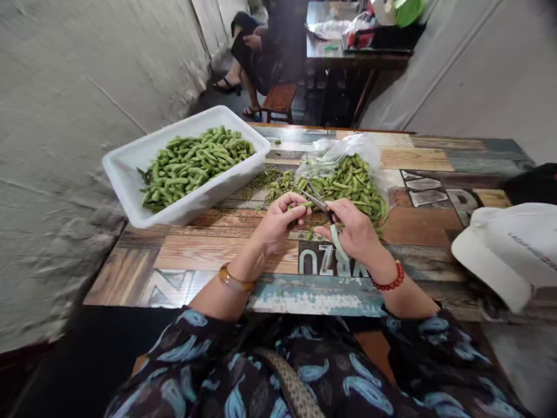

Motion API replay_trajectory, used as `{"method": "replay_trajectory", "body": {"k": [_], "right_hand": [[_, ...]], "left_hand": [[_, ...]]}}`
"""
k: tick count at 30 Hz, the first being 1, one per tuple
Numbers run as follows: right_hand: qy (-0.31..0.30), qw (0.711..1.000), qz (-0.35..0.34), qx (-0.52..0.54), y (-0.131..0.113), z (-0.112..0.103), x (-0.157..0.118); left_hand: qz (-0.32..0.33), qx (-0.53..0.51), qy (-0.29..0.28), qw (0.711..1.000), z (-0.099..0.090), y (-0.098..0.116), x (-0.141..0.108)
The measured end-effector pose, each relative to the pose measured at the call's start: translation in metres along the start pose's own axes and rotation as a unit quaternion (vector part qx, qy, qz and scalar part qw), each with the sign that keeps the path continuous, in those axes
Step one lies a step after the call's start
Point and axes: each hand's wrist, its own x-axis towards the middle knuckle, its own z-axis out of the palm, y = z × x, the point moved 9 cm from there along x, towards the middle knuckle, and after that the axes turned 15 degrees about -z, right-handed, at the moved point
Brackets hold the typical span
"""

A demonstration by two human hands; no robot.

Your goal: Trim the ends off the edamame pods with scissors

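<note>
Here, left fingers (292, 216) pinch a pod (308, 204), maybe to keep it still | right fingers (342, 211) grip scissors (324, 207) | pod pile (348, 181) near, likely handy

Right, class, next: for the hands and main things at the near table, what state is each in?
Left hand: closed on a green pod
Green pod: pinched
Right hand: closed around scissors
Scissors: blades apart
White tub: uncovered, partly filled with pods
Plastic bag: crumpled, bagged pods spilling out
Trimmings: scattered loose on the table
White cap: resting on the table, unworn
Amber bangle: worn, left wrist
Red bracelet: worn, right wrist
</note>
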Motion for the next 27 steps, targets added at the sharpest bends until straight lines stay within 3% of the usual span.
{"method": "replay_trajectory", "body": {"k": [6,13,16,18,20,24,27], "right_hand": [[-0.011,1.0,0.015,0.001,0.002,0.002,-0.003],[0.026,0.998,0.051,-0.026,0.013,-0.007,-0.006],[0.029,0.998,0.05,-0.028,0.014,-0.009,-0.006],[0.025,0.998,0.047,-0.028,0.014,-0.008,-0.006],[0.019,0.998,0.047,-0.026,0.014,-0.007,-0.005],[0.016,0.998,0.048,-0.033,0.013,-0.007,-0.005],[0.015,0.998,0.049,-0.039,0.011,-0.007,-0.004]], "left_hand": [[0.006,-0.034,-0.006,0.999,-0.002,0.004,0.0],[-0.003,-0.1,0.005,0.995,-0.015,0.013,-0.001],[-0.008,-0.038,0.022,0.999,-0.015,0.009,0.001],[0.005,0.093,0.038,0.995,-0.011,0.005,0.003],[0.045,0.27,0.052,0.96,-0.002,0.002,0.004],[0.122,0.57,0.089,0.808,0.018,-0.005,0.001],[0.119,0.678,0.107,0.717,0.023,-0.011,-0.002]]}}
